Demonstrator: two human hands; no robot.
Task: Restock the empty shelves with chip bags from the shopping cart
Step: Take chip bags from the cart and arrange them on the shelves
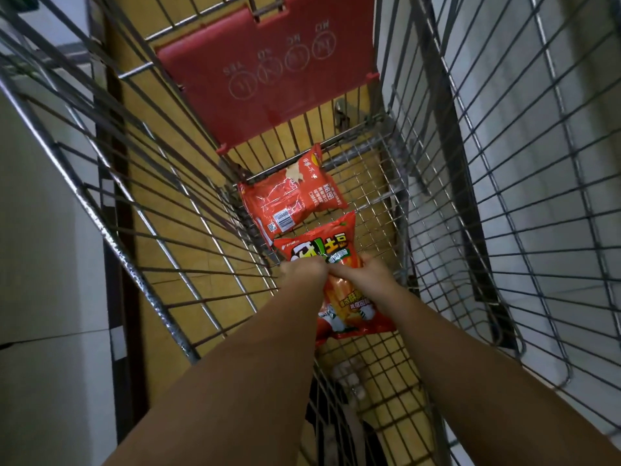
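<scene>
Quick count: one wire shopping cart (437,203) and two chip bags in it, both red. One chip bag (339,250) sits right under the hands, and the second chip bag (289,196) lies just beyond them. Two hands down in there, a left hand (304,270) and a right hand (368,274). Also one red plastic seat flap (268,72) further out past the bags.
</scene>
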